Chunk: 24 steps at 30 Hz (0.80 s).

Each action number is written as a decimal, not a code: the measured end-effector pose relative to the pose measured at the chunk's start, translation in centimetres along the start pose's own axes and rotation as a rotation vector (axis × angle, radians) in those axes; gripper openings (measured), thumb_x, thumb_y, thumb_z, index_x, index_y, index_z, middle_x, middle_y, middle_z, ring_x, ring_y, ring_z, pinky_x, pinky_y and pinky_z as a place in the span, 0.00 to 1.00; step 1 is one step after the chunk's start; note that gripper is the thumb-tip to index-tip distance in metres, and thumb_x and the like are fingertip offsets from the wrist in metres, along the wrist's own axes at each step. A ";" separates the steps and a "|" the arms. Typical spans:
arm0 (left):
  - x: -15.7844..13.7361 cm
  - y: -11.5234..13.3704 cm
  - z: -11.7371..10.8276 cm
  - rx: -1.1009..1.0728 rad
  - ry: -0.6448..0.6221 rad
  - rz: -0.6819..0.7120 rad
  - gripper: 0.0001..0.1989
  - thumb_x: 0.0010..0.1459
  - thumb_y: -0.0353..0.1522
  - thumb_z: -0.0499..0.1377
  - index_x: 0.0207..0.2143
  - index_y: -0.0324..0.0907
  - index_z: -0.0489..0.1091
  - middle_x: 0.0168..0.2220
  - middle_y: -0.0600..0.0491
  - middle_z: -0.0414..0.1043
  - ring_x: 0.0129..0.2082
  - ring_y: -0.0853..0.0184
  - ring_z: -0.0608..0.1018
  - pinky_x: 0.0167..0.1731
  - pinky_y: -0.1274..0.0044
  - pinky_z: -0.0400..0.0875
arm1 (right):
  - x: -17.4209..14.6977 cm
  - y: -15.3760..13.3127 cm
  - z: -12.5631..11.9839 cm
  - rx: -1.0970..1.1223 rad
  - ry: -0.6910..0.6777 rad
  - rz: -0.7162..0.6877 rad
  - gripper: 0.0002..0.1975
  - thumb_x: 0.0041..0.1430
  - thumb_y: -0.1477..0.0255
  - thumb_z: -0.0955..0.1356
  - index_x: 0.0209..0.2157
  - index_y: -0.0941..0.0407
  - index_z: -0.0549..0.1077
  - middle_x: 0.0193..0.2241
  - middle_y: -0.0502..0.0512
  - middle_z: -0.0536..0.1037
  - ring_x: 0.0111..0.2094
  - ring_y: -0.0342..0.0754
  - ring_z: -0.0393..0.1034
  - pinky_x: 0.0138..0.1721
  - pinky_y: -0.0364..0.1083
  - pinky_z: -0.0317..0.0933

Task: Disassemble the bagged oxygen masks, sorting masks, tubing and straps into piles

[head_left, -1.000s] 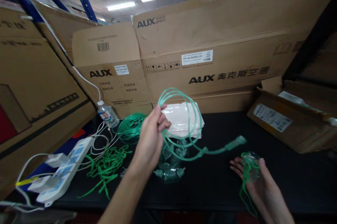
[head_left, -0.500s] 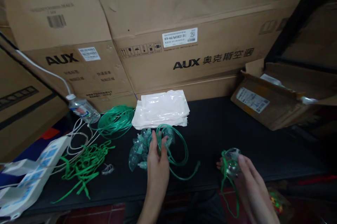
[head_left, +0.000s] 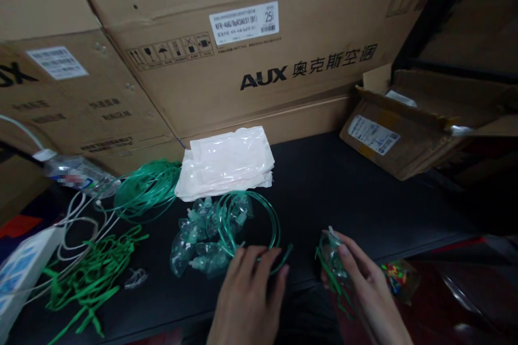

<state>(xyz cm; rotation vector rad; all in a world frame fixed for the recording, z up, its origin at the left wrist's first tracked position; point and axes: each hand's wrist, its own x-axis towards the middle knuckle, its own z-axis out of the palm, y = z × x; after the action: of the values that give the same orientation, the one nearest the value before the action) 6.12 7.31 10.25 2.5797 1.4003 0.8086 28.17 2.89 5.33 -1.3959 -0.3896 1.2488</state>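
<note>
My right hand [head_left: 364, 280] grips a clear green-tinted oxygen mask [head_left: 332, 256] at the right, above the front edge of the black surface. A green elastic strap [head_left: 335, 285] hangs from that mask. Palm down, my left hand [head_left: 251, 291] is at the near side of a coil of green tubing [head_left: 275, 215]. Its thumb is apart from its bent fingers, which overlap the tube's free end; whether they touch it I cannot tell. Several more green-tinted masks [head_left: 182, 250] lie in a pile left of the coil, partly under it.
White plastic packets [head_left: 230, 159] are stacked behind the masks. Further left lie more coiled tubing [head_left: 148, 188], tangled green straps [head_left: 95, 269], small clear pieces [head_left: 136, 278], a bottle [head_left: 81, 175] and a power strip [head_left: 30, 275]. Large cartons [head_left: 182, 91] stand behind; an open box [head_left: 392, 137] tilts at right.
My left hand has drawn back from the mask pile and coil toward me, turning palm down. My right hand still holds the mask, now turned more upright. The view has shifted right and closer.
</note>
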 end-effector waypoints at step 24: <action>0.8 -1.1 -2.6 -0.564 -0.191 -0.115 0.14 0.69 0.30 0.61 0.54 0.54 0.75 0.43 0.57 0.81 0.41 0.70 0.83 0.42 0.81 0.79 | -0.4 -10.4 3.1 -0.743 -0.519 -0.278 0.18 0.46 0.64 0.82 0.42 0.41 0.86 0.39 0.46 0.88 0.38 0.51 0.83 0.37 0.40 0.74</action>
<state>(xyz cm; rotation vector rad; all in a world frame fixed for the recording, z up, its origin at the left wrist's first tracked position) 4.41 8.15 12.42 2.0653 1.0620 0.7764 29.77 7.12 15.27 -1.5205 -1.4728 1.2744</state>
